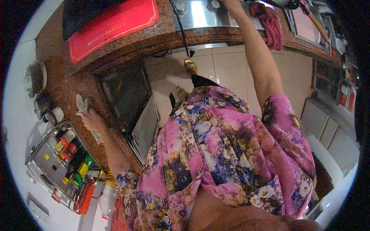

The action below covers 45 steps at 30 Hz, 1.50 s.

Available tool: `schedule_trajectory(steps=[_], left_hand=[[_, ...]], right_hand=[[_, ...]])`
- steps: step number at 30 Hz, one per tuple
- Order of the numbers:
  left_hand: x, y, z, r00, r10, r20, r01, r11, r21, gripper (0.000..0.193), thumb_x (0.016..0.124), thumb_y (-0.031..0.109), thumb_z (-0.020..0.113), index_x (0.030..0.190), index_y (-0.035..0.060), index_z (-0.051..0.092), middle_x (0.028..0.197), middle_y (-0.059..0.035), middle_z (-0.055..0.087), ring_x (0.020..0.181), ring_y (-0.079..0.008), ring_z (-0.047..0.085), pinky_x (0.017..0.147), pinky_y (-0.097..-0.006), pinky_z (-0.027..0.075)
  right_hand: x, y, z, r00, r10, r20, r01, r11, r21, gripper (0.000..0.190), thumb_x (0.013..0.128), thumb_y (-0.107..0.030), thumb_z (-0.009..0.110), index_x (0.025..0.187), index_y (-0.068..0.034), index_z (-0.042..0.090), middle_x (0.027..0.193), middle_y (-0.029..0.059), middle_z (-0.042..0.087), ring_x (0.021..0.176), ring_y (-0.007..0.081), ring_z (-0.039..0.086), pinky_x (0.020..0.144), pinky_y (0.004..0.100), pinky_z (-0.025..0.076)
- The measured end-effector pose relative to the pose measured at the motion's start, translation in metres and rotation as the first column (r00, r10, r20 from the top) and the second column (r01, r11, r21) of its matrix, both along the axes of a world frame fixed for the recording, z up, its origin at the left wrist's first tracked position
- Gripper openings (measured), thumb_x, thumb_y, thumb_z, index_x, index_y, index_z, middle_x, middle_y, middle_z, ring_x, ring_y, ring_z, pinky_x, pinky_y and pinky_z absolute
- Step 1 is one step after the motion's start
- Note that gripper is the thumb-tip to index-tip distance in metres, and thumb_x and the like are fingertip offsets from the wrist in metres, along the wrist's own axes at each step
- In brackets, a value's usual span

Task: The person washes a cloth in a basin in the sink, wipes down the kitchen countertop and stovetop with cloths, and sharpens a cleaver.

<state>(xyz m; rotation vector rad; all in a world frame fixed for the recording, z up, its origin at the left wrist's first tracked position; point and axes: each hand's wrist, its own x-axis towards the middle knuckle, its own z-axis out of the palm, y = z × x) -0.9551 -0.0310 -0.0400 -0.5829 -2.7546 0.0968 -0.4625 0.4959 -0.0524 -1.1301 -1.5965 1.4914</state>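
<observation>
At the left, my left hand presses a crumpled pale cloth onto the brown speckled granite counter. Part of the cloth sticks out past the fingers, and another bit shows below the wrist. My right arm stretches up to the top edge, over the stainless-steel gas stove. Of my right hand only the lower part is in view, close to a round stove knob. Its fingers are cut off, so any contact is hidden.
A maroon towel hangs over the counter edge, right of the stove. A red printed sheet lies left of it. A black cord dangles over the front edge. Condiment bottles fill a wire rack. A cabinet door stands ajar.
</observation>
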Motion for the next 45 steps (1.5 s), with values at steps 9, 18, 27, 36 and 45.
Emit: schedule_trajectory(steps=[9,18,27,36,45], left_hand=[[0.000,-0.008,0.002,0.995,-0.095,0.011,0.093,0.991,0.095,0.047,0.083,0.041,0.067,0.112,0.0040,0.062,0.099,-0.0177,0.066,0.090,-0.0395,0.063,0.076,-0.0519,0.049],[-0.004,-0.016,-0.010,0.996,-0.090,-0.008,0.090,0.990,0.105,0.054,0.079,0.045,0.070,0.113,0.0032,0.061,0.097,-0.0175,0.066,0.087,-0.0383,0.064,0.072,-0.0508,0.050],[-0.010,-0.008,-0.017,0.977,-0.184,-0.105,0.201,0.960,0.193,0.052,0.080,0.049,0.068,0.104,0.0039,0.061,0.087,-0.0152,0.065,0.081,-0.0375,0.063,0.070,-0.0504,0.050],[0.000,-0.003,0.003,0.998,0.004,0.057,-0.008,0.998,0.066,0.066,0.082,0.041,0.066,0.135,0.0054,0.049,0.100,-0.0179,0.068,0.085,-0.0399,0.065,0.072,-0.0513,0.051],[-0.006,-0.016,-0.002,0.992,-0.120,-0.033,0.121,0.991,0.051,0.057,0.083,0.040,0.066,0.125,0.0030,0.057,0.099,-0.0214,0.066,0.090,-0.0401,0.064,0.075,-0.0522,0.049]], right_hand=[[-0.014,-0.035,0.025,0.984,0.177,-0.007,-0.173,0.972,0.161,0.007,0.088,-0.006,0.060,0.082,-0.007,0.056,0.076,-0.0005,0.055,0.071,0.0099,0.051,0.066,0.0249,0.043],[-0.013,-0.037,0.029,0.977,0.193,0.087,-0.206,0.962,0.181,0.006,0.088,-0.006,0.061,0.086,-0.006,0.055,0.078,-0.0002,0.054,0.075,0.0113,0.052,0.069,0.0268,0.044],[-0.014,-0.004,0.014,0.974,-0.100,0.203,0.078,0.990,0.117,0.009,0.086,-0.009,0.062,0.083,-0.006,0.055,0.074,0.0009,0.055,0.068,0.0116,0.050,0.064,0.0277,0.043],[-0.029,-0.019,0.020,0.998,-0.060,0.007,0.059,0.996,0.059,0.010,0.086,-0.003,0.061,0.083,-0.007,0.052,0.074,0.0001,0.051,0.070,0.0108,0.051,0.064,0.0259,0.043],[0.154,-0.019,0.035,0.891,-0.141,0.431,-0.010,0.944,0.329,0.026,0.086,-0.020,0.067,0.109,-0.006,0.068,0.102,0.0037,0.069,0.091,0.0129,0.062,0.082,0.0278,0.048]])
